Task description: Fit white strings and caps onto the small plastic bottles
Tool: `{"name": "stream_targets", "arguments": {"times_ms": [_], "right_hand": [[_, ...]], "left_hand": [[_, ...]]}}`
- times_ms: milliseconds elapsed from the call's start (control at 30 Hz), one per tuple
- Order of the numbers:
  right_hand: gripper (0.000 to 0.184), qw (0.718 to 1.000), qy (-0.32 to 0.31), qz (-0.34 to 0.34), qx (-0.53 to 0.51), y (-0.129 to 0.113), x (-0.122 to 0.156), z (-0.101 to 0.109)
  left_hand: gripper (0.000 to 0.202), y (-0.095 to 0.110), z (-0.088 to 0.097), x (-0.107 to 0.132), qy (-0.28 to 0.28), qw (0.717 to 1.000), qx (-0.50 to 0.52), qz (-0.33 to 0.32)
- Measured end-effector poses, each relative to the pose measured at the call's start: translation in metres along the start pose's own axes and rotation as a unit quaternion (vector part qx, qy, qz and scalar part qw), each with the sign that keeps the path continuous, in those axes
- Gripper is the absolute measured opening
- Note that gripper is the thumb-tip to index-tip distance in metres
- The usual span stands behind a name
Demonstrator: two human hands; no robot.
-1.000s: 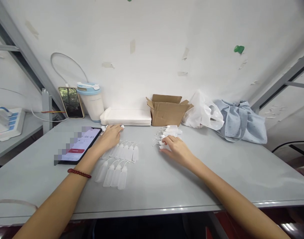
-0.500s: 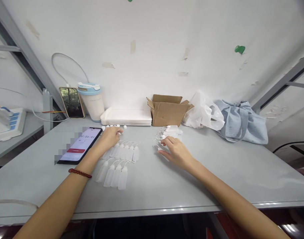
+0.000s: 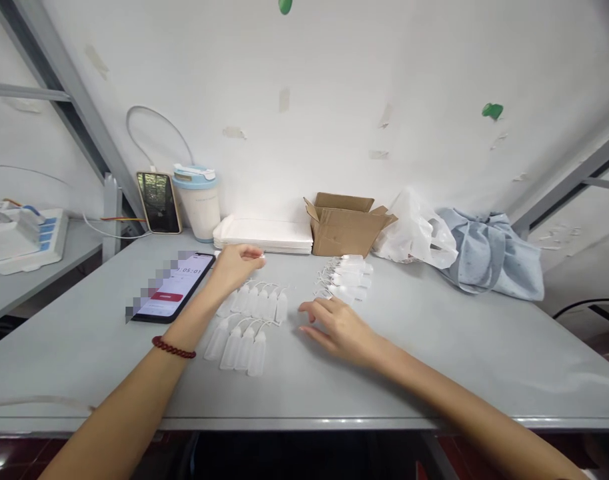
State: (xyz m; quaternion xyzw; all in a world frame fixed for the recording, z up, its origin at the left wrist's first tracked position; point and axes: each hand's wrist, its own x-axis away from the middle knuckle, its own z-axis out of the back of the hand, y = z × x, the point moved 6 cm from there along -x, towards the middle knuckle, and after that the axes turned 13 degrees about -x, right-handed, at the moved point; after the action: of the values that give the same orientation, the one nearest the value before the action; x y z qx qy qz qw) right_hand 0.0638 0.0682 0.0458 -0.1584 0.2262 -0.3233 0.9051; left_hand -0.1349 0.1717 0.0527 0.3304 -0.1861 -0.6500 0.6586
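Note:
My left hand (image 3: 237, 267) reaches over the table in front of the white trays. Its thumb and fingers close at a small white cap (image 3: 263, 256), partly hidden by the fingertips. Below it lie two rows of translucent plastic bottles (image 3: 257, 353) with thin white strips at their tops. My right hand (image 3: 337, 330) hovers low over the table, thumb and fingers apart, with nothing visible between them. Just beyond it is a pile of similar bottles (image 3: 352, 280) lying on their sides, their thin strips pointing left.
Behind my left hand are stacked white trays (image 3: 264, 237), then an open cardboard box (image 3: 342, 230), a white plastic bag (image 3: 409, 227) and a blue cloth bag (image 3: 499, 257). A phone (image 3: 174, 293) showing a timer lies left, near a tumbler (image 3: 199, 207) and another propped phone (image 3: 159, 203).
My right hand has drawn back from the bottle pile, toward me and to the left. My left hand's fingertips have moved right to the white cap. The whole view has shifted slightly.

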Motion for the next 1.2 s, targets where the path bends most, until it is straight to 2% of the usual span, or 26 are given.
{"name": "stream_targets", "arguments": {"times_ms": [100, 200, 433, 600, 700, 933, 1033, 1200], "right_hand": [[0.027, 0.998, -0.054, -0.013, 0.012, -0.002, -0.009, -0.012], [0.030, 0.996, -0.081, -0.029, 0.019, 0.002, -0.018, -0.020], [0.039, 0.992, -0.102, -0.050, 0.058, 0.010, -0.029, -0.025], [0.034, 0.989, -0.111, -0.066, 0.073, 0.017, -0.025, -0.021], [0.036, 0.992, -0.078, -0.062, 0.072, 0.023, -0.018, -0.019], [0.043, 0.996, 0.079, 0.004, 0.043, 0.023, -0.001, -0.004], [0.038, 0.994, 0.112, 0.011, -0.008, 0.015, 0.002, 0.006], [0.019, 0.988, 0.130, 0.020, -0.076, 0.000, 0.004, 0.014]], "left_hand": [[0.027, 0.004, -0.009, 0.005, -0.037, 0.990, 0.136, 0.032], [0.023, 0.006, -0.013, 0.008, -0.048, 0.979, 0.191, 0.045], [0.022, 0.008, -0.015, 0.010, -0.065, 0.975, 0.208, 0.035], [0.023, 0.015, -0.017, 0.015, -0.102, 0.976, 0.193, 0.019], [0.024, 0.020, -0.023, 0.019, -0.142, 0.969, 0.203, 0.008], [0.018, 0.034, -0.034, 0.034, -0.225, 0.949, 0.220, 0.004], [0.019, 0.040, -0.040, 0.041, -0.244, 0.941, 0.236, 0.007], [0.021, 0.050, -0.046, 0.048, -0.259, 0.914, 0.312, 0.008]]}}
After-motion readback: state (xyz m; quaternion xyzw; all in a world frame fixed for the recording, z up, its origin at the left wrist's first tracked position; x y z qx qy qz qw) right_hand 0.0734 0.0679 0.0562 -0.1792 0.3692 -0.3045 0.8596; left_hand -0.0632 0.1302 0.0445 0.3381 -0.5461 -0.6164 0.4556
